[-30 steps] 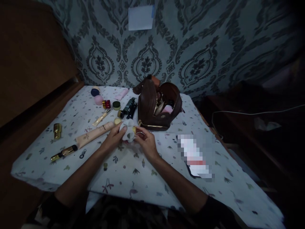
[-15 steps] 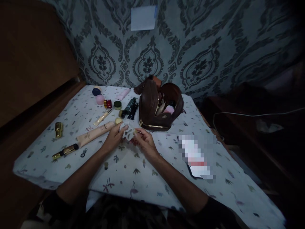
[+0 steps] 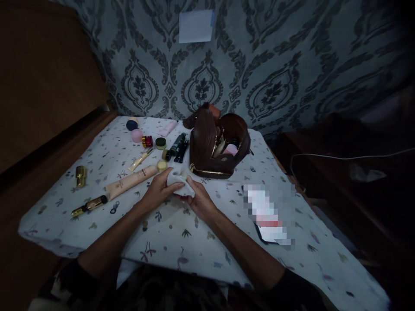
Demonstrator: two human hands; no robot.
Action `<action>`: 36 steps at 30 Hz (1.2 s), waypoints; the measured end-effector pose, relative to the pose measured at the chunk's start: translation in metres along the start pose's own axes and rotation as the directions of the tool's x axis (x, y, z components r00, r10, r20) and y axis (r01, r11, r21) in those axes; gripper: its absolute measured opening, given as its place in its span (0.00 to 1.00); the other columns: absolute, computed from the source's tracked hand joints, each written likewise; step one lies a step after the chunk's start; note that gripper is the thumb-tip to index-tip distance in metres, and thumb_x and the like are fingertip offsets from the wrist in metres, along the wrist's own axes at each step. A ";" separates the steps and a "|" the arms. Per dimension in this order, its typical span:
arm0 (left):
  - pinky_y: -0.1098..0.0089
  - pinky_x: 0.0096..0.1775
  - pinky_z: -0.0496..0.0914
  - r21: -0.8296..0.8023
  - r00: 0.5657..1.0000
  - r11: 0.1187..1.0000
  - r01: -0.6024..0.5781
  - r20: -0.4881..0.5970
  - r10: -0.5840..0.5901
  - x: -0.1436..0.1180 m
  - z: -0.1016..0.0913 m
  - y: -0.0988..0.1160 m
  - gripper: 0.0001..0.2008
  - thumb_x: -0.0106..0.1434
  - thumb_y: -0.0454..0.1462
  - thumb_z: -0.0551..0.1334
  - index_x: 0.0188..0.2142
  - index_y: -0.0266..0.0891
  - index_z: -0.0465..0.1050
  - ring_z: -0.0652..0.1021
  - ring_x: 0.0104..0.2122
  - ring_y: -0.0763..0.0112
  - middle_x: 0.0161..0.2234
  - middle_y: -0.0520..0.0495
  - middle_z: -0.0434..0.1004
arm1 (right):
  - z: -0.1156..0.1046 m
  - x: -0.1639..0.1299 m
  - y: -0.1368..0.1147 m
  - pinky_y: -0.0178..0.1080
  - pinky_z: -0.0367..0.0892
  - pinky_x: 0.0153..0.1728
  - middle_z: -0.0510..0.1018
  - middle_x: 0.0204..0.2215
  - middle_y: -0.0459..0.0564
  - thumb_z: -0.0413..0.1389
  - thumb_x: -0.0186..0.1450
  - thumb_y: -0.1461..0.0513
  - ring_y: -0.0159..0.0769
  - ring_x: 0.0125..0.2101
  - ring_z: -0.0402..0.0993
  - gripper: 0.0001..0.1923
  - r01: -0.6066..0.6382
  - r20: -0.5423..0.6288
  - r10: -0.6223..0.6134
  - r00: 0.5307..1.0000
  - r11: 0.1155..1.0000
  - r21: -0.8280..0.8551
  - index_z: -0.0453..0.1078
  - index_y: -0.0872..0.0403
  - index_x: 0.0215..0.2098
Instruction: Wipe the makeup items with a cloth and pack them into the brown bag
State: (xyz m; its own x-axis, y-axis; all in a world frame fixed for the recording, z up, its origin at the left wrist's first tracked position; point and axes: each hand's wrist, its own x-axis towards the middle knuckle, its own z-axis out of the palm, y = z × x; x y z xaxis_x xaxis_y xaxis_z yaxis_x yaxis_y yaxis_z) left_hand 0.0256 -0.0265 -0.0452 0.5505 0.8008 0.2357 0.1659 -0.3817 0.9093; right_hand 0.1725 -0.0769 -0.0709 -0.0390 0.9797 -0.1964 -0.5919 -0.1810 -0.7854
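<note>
— Anything moved since a moment ago?
— Both hands have closed in; the white cloth now covers the small object they were showing.
— How are the fingers?
— Left hand and right hand are both clamped on the cloth, just in front of the brown bag.
— And around the bag?
— Left of it lie a long beige tube, a gold-capped bottle and small jars. Behind it rises the patterned wall.
</note>
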 end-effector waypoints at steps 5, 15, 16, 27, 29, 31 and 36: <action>0.71 0.36 0.64 -0.004 1.000 1.000 -0.023 -0.010 0.023 0.001 -0.001 -0.001 0.13 0.66 0.46 0.60 0.35 0.38 0.67 0.69 0.32 0.69 0.30 0.52 0.67 | 0.000 0.000 -0.002 0.28 0.62 0.20 0.76 0.25 0.44 0.71 0.48 0.51 0.26 0.23 0.66 0.19 0.005 -0.052 -0.002 0.999 0.998 0.065 0.77 0.55 0.32; 0.69 0.39 0.67 -0.063 0.996 0.997 -0.046 0.072 0.050 0.001 -0.002 -0.002 0.13 0.66 0.45 0.60 0.41 0.37 0.71 0.72 0.36 0.66 0.35 0.49 0.72 | 0.001 -0.002 -0.004 0.30 0.65 0.21 0.79 0.28 0.47 0.69 0.51 0.52 0.30 0.25 0.69 0.18 0.013 -0.028 -0.012 1.000 0.999 0.045 0.77 0.54 0.34; 0.69 0.40 0.67 -0.061 0.996 0.997 -0.050 0.077 0.054 0.001 -0.002 -0.002 0.13 0.66 0.44 0.60 0.42 0.37 0.72 0.72 0.37 0.66 0.36 0.48 0.72 | 0.001 -0.001 -0.005 0.30 0.65 0.21 0.79 0.28 0.46 0.69 0.51 0.53 0.30 0.24 0.69 0.17 0.023 -0.028 -0.022 0.999 0.999 0.038 0.77 0.53 0.35; 0.64 0.46 0.67 0.018 0.988 0.996 -0.083 0.130 0.080 0.002 -0.003 -0.003 0.14 0.64 0.45 0.63 0.43 0.38 0.72 0.72 0.42 0.60 0.40 0.45 0.70 | -0.001 -0.002 -0.006 0.31 0.68 0.24 0.81 0.35 0.44 0.69 0.49 0.55 0.33 0.29 0.75 0.26 0.008 -0.061 -0.004 0.998 0.998 0.058 0.73 0.49 0.46; 0.64 0.46 0.68 -0.038 0.993 0.999 -0.038 0.111 0.042 0.001 -0.001 -0.005 0.16 0.64 0.47 0.63 0.44 0.38 0.72 0.73 0.42 0.61 0.40 0.45 0.72 | -0.001 -0.002 -0.006 0.31 0.64 0.18 0.81 0.34 0.44 0.69 0.49 0.53 0.31 0.24 0.72 0.28 -0.002 -0.071 0.006 0.997 0.999 0.048 0.72 0.48 0.47; 0.65 0.44 0.69 -0.096 0.996 0.995 0.015 0.088 -0.007 0.000 -0.001 -0.008 0.19 0.63 0.49 0.63 0.45 0.37 0.72 0.74 0.40 0.61 0.39 0.45 0.74 | -0.001 -0.001 -0.006 0.30 0.62 0.16 0.80 0.33 0.43 0.70 0.48 0.52 0.29 0.22 0.70 0.27 0.001 -0.091 0.003 0.996 0.999 0.040 0.71 0.49 0.44; 0.68 0.39 0.70 -0.225 0.991 0.966 0.129 0.060 -0.118 0.000 -0.002 -0.013 0.24 0.63 0.53 0.60 0.44 0.34 0.73 0.76 0.35 0.65 0.37 0.44 0.78 | -0.002 0.001 -0.006 0.27 0.59 0.17 0.75 0.24 0.38 0.72 0.46 0.54 0.24 0.19 0.66 0.23 0.047 -0.086 -0.039 0.996 0.995 0.088 0.68 0.51 0.34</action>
State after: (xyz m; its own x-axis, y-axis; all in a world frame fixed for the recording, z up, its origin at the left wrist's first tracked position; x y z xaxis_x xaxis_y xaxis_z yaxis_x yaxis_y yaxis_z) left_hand 0.0217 -0.0211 -0.0565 0.5749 0.8114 0.1058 0.0473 -0.1620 0.9857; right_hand 0.1777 -0.0754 -0.0679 0.0538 0.9751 -0.2151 -0.6616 -0.1265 -0.7391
